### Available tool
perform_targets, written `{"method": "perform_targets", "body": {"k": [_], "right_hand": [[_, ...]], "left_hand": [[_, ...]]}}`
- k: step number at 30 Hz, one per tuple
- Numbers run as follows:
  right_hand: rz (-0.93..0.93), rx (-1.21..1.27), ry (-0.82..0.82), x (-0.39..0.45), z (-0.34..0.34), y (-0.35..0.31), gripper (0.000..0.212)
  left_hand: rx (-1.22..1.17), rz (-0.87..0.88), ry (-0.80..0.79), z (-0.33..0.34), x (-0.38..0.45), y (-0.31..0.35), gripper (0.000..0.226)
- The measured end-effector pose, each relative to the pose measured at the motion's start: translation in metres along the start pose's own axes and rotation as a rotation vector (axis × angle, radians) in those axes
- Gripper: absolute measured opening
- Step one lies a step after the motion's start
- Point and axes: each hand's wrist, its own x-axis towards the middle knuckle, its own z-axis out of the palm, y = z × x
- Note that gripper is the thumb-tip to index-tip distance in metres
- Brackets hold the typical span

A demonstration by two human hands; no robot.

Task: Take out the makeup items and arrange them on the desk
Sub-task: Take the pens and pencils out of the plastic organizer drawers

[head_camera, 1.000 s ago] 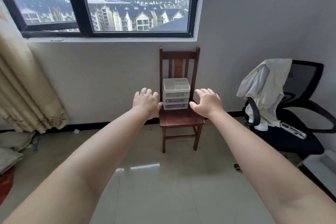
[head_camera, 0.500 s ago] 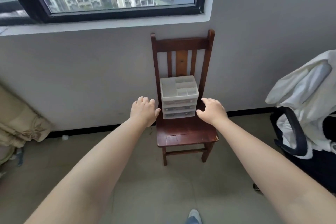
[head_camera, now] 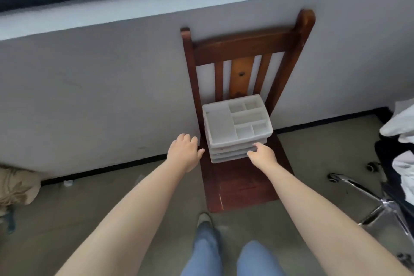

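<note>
White plastic makes up the drawer organizer (head_camera: 237, 129), which stands at the back of the wooden chair (head_camera: 244, 182) seat, against the slatted backrest; its divided top tray looks bare, and any makeup items are presumably inside the drawers stacked beneath, though none can be seen. The right hand (head_camera: 261, 154) reaches the organizer's front right corner, fingertips touching or nearly touching a drawer front, fingers loosely bent and not yet closed on anything. The left hand (head_camera: 184, 151) hovers just left of the organizer, apart from it, fingers relaxed and holding nothing. The step in hand appears to be taking hold of the unit, or drawing out a drawer. To do it well, bring the left hand in flat against the organizer's left wall to steady it before the right pulls, since light plastic would likely slide forward on the smooth seat. If lifting the whole unit, grip low on both sides and keep it level so the drawers do not slip open. No desk is in view.
</note>
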Motion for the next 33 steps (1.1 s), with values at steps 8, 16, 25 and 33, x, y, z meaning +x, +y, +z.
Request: {"method": "perform_targets", "body": {"k": [8,16,25,33], "right_hand": [[0.401,0.666,-0.054,0.068,0.042,-0.014,0.041],[0.635,1.359,-0.033,0.119,0.073,-0.011,0.045],[0.522,1.606,-0.101,0.111,0.085,0.014,0.03],[0.643,1.469,-0.103,0.076,0.098,0.056,0.007]], "left_hand": [[-0.049,0.219,-0.086,0.03,0.089,-0.004,0.059],[0.028,0.221,-0.149,0.063,0.125,-0.009,0.072],[0.084,0.146,-0.119,0.067,0.123,0.008,0.071],[0.14,0.066,-0.126,0.062,0.12,0.022,0.071]]}}
